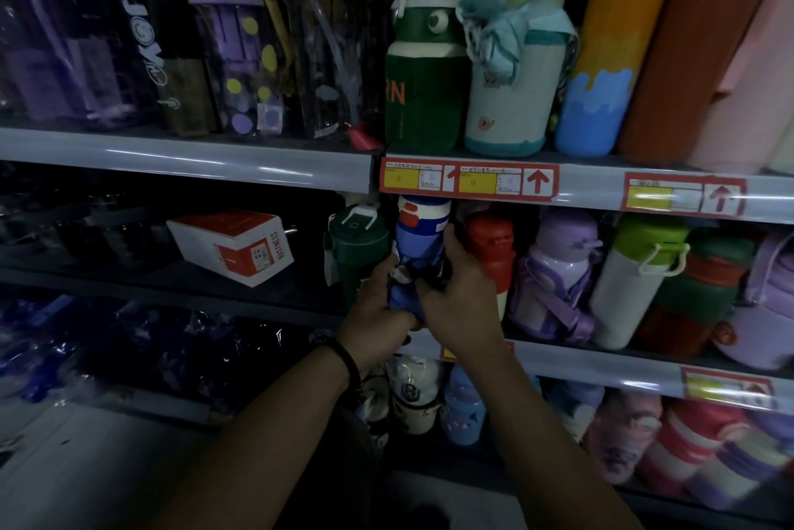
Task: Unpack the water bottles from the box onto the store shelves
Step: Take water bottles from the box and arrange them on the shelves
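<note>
In the head view, at frame centre, your left hand (378, 308) and right hand (462, 301) both grasp the blue water bottle (420, 243). It stands upright at the middle shelf (601, 364), between a green bottle (358, 254) and a red bottle (492, 245).

The blue bottle (419, 245), gripped by the left hand (378, 314) and the right hand (459, 301), fills the narrow slot between the green bottle (358, 248) and the red bottle (492, 245); its cap sits just under the upper shelf rail (215, 160), leaving little headroom. Right of the red bottle the row is packed, the purple bottle (558, 271) and its neighbours standing side by side. Left of the green bottle a dark stretch of the middle shelf (300, 286) lies open as far as the white and orange box (234, 245) lying on it
</note>
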Tool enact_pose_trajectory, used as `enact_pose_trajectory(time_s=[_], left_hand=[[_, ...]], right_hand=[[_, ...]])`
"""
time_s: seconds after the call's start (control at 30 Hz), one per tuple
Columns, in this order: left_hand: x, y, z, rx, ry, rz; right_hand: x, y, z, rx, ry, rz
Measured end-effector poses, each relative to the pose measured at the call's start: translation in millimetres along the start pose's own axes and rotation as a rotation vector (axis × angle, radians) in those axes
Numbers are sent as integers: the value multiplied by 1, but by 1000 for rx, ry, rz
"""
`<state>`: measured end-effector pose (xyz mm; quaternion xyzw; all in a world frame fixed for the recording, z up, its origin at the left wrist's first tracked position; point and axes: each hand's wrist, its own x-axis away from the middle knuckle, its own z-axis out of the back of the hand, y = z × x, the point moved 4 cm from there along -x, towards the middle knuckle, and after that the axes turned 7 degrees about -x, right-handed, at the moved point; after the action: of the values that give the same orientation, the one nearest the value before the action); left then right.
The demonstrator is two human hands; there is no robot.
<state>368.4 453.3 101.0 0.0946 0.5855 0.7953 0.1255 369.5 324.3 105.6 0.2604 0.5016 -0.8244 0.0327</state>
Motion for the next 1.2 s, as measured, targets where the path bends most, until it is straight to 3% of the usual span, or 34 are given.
enact_pose_trajectory(time_s=[0.3,0.53,0.8,1.2], left_hand=[[0,-8,-1,120,-12,114],[-6,-13,-1,29,-37,126],[-7,-17,-6,121,-43,220],[-5,-14,-7,99,15,202]], right_hand=[[-2,1,6,-17,-53,25],[-8,6,2,30,-20,8],[-18,-13,2,151,121,27],[-21,4,-19,189,151,-65]])
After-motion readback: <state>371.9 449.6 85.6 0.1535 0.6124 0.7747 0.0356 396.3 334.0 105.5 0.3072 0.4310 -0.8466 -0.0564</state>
